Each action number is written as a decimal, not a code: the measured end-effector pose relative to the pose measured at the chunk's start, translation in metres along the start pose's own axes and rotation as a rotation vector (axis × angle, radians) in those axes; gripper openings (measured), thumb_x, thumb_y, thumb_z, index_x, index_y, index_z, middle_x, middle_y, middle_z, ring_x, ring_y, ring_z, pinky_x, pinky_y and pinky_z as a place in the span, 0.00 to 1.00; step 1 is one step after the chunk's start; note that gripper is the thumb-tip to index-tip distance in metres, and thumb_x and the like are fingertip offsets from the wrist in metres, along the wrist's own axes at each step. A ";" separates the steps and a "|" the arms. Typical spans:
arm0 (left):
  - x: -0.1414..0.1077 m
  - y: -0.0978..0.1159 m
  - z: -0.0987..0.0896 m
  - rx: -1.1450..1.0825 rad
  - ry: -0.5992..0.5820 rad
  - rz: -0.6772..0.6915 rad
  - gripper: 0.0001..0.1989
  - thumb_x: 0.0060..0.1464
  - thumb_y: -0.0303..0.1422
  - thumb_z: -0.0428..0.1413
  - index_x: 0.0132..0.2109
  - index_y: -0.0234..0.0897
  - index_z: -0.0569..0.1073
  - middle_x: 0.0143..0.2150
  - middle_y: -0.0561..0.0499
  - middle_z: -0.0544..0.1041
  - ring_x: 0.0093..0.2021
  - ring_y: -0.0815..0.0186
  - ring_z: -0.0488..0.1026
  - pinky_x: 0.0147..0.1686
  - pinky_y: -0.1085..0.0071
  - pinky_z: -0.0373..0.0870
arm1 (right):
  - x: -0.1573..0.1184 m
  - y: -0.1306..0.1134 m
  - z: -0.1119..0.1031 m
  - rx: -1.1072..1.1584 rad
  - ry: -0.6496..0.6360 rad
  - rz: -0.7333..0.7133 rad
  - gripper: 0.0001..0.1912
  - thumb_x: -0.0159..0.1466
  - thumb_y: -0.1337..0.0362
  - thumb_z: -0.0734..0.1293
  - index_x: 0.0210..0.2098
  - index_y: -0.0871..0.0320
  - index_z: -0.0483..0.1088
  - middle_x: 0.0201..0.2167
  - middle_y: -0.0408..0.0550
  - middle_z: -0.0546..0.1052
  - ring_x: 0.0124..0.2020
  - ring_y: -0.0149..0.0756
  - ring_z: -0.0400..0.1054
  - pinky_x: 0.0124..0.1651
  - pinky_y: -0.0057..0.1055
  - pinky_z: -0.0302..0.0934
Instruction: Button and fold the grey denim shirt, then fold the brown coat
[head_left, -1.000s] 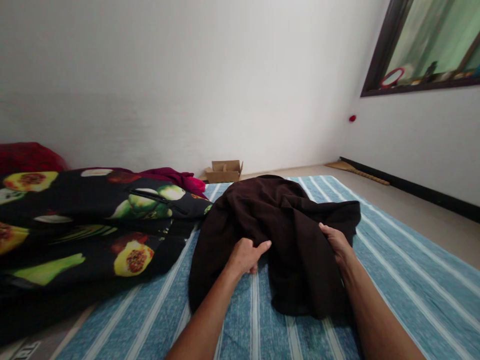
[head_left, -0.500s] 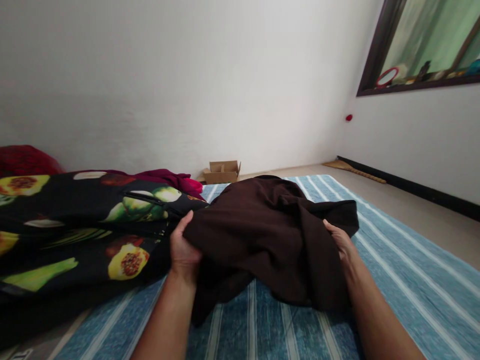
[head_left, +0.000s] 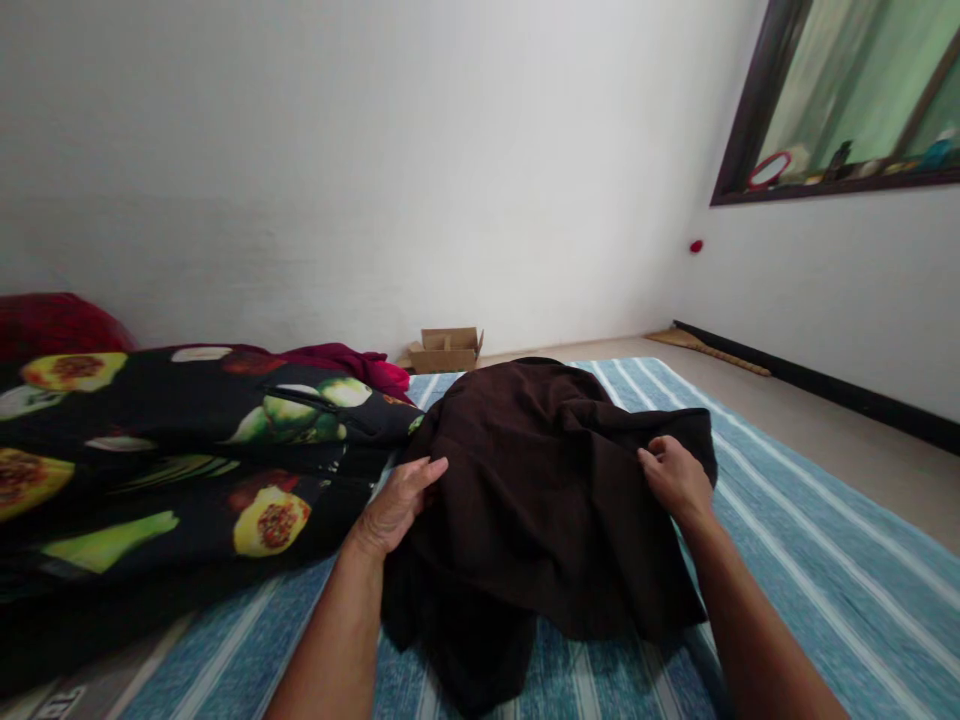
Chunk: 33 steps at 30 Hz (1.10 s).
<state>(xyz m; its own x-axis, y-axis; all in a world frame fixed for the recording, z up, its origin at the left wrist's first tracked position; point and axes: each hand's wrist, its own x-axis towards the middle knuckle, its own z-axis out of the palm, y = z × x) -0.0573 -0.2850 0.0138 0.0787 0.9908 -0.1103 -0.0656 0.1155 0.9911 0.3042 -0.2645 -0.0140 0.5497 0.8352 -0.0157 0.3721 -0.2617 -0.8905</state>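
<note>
A dark brown cloth garment (head_left: 532, 500) lies rumpled on the blue and white striped sheet (head_left: 795, 560). At its left edge, my left hand (head_left: 403, 503) is closed on the fabric, with thumb and fingers near each other. My right hand (head_left: 677, 478) pinches the garment's right part, its fingertips on a fold. The garment's lower edge hangs loose and spreads over the sheet between my forearms. Its far side bulges up in a rounded heap.
Left of the garment lies a black fabric item with a fruit print (head_left: 285, 420), with maroon cloth (head_left: 337, 362) behind it. An open cardboard box (head_left: 447, 352) stands by the wall. A window (head_left: 847, 110) is at the upper right.
The garment's near edge has come down and spread nearer to me. My left hand has shifted slightly right, and its fingers show more. My right hand's fingers have changed their hold on the fold.
</note>
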 end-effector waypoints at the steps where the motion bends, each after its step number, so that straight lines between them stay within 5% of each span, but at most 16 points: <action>1: -0.005 0.002 0.002 0.050 -0.008 -0.022 0.17 0.43 0.43 0.64 0.36 0.34 0.76 0.38 0.46 0.81 0.41 0.56 0.77 0.42 0.65 0.73 | -0.007 -0.010 -0.003 -0.110 -0.003 -0.053 0.08 0.54 0.57 0.66 0.29 0.55 0.69 0.31 0.50 0.76 0.44 0.50 0.69 0.41 0.38 0.58; 6: -0.024 0.011 0.013 0.194 -0.001 -0.095 0.20 0.40 0.41 0.66 0.39 0.33 0.76 0.39 0.45 0.81 0.41 0.55 0.77 0.43 0.63 0.73 | -0.056 -0.043 0.005 -0.663 -0.170 -0.383 0.22 0.61 0.45 0.59 0.41 0.56 0.68 0.38 0.55 0.76 0.41 0.51 0.71 0.38 0.40 0.60; 10: -0.037 0.019 0.013 0.136 -0.036 -0.095 0.23 0.40 0.39 0.67 0.43 0.31 0.76 0.41 0.43 0.80 0.42 0.53 0.77 0.43 0.62 0.74 | -0.079 -0.030 0.029 -0.697 -0.230 -0.433 0.18 0.58 0.59 0.66 0.44 0.65 0.68 0.45 0.66 0.73 0.47 0.58 0.68 0.43 0.45 0.61; 13: -0.052 0.026 0.009 -0.010 -0.032 -0.104 0.22 0.41 0.34 0.66 0.45 0.31 0.75 0.41 0.42 0.80 0.42 0.53 0.77 0.44 0.62 0.74 | -0.077 -0.018 0.031 -0.588 -0.255 -0.351 0.12 0.56 0.72 0.61 0.39 0.66 0.72 0.40 0.68 0.75 0.46 0.59 0.69 0.44 0.49 0.60; 17: -0.071 0.026 0.000 -0.213 0.074 -0.140 0.18 0.43 0.29 0.64 0.44 0.29 0.75 0.39 0.41 0.81 0.39 0.54 0.78 0.42 0.63 0.75 | -0.063 -0.018 0.005 -0.410 -0.335 -0.349 0.13 0.55 0.73 0.59 0.34 0.61 0.73 0.35 0.57 0.78 0.40 0.48 0.73 0.43 0.40 0.64; 20: -0.080 0.016 -0.011 -0.320 0.158 -0.193 0.15 0.46 0.28 0.61 0.43 0.29 0.74 0.38 0.40 0.81 0.37 0.54 0.79 0.41 0.62 0.76 | -0.056 -0.013 -0.018 0.163 -0.505 -0.277 0.15 0.55 0.69 0.60 0.41 0.58 0.72 0.35 0.48 0.79 0.34 0.39 0.74 0.38 0.34 0.67; 22: -0.086 0.006 -0.018 -0.338 0.185 -0.247 0.15 0.46 0.27 0.61 0.44 0.29 0.74 0.38 0.40 0.81 0.37 0.53 0.79 0.40 0.61 0.76 | -0.052 -0.001 -0.028 0.685 -0.605 -0.098 0.17 0.54 0.68 0.62 0.43 0.56 0.70 0.35 0.46 0.79 0.32 0.37 0.74 0.39 0.33 0.68; 24: -0.093 -0.003 -0.026 -0.313 0.205 -0.288 0.17 0.45 0.27 0.62 0.44 0.29 0.74 0.38 0.40 0.81 0.36 0.54 0.79 0.40 0.61 0.76 | -0.047 0.017 -0.033 0.922 -0.642 0.122 0.17 0.52 0.69 0.64 0.42 0.56 0.70 0.33 0.45 0.80 0.31 0.38 0.75 0.40 0.35 0.69; 27: -0.105 -0.012 -0.037 -0.249 0.211 -0.299 0.20 0.40 0.28 0.66 0.43 0.30 0.75 0.38 0.41 0.81 0.37 0.53 0.79 0.41 0.63 0.75 | -0.037 0.047 -0.039 0.786 -0.558 0.304 0.13 0.51 0.70 0.65 0.36 0.57 0.71 0.27 0.46 0.79 0.29 0.40 0.75 0.39 0.37 0.69; 33: -0.125 -0.016 -0.050 -0.032 0.100 -0.336 0.22 0.35 0.36 0.69 0.40 0.31 0.76 0.39 0.41 0.81 0.42 0.49 0.77 0.41 0.62 0.75 | -0.029 0.072 -0.056 0.582 -0.401 0.273 0.08 0.49 0.72 0.66 0.30 0.56 0.71 0.21 0.43 0.77 0.21 0.35 0.71 0.29 0.29 0.66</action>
<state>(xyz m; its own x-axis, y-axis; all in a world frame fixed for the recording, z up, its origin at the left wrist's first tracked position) -0.1158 -0.4074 0.0077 0.0036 0.8989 -0.4382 -0.0838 0.4369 0.8956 0.3565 -0.3349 -0.0525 0.2101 0.9184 -0.3353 -0.2547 -0.2797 -0.9257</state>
